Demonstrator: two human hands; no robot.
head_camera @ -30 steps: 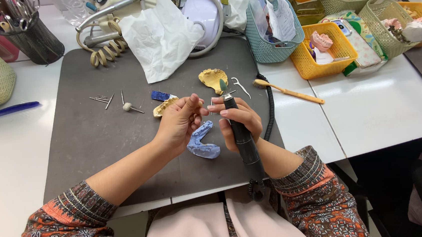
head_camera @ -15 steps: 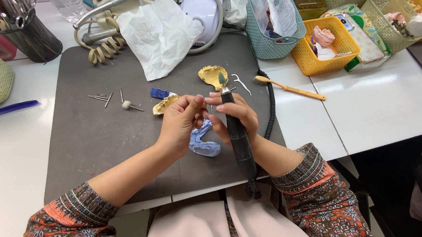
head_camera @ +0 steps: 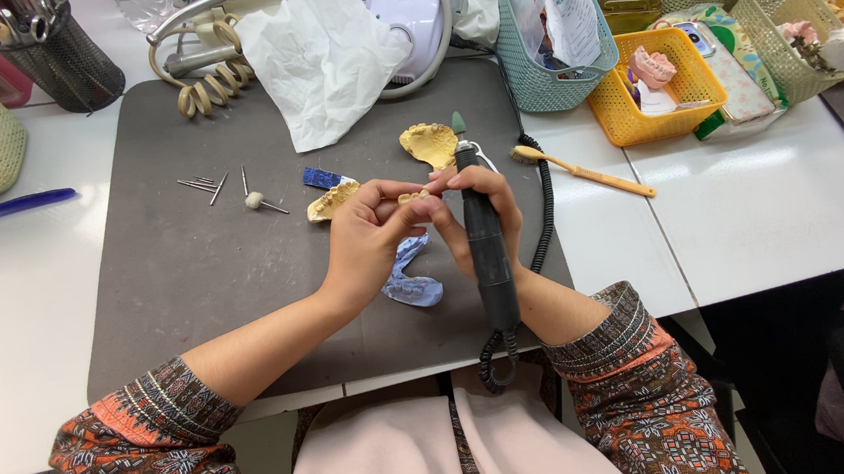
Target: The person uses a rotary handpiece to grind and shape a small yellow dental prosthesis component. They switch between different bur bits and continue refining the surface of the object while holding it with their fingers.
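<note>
Both hands together on a small yellow plaster tooth piece [head_camera: 413,197]
Left hand [head_camera: 367,233] pinches it; right hand [head_camera: 476,218] grips the dark grey rotary handpiece [head_camera: 486,247]; steady the fingers against each other.

Work mat [head_camera: 185,286] — matt grey, finely grained, rubber-like. Handpiece [head_camera: 486,252] in the right hand [head_camera: 476,218] — dark matt plastic body, with a glossy black coiled cord [head_camera: 542,197]. Small cast [head_camera: 413,197] pinched by the left hand [head_camera: 367,241]: chalky yellow plaster, dull and rough, as is the larger cast [head_camera: 429,144]. Impression piece [head_camera: 410,278] — pale blue, slightly glossy. Burs [head_camera: 202,187]: bright metal. Sheet [head_camera: 322,54]: crumpled white paper. Baskets [head_camera: 658,113]: woven-look plastic. Sleeves [head_camera: 147,439]: patterned cloth. Tabletop [head_camera: 770,200]: smooth white, faintly glossy.
</note>
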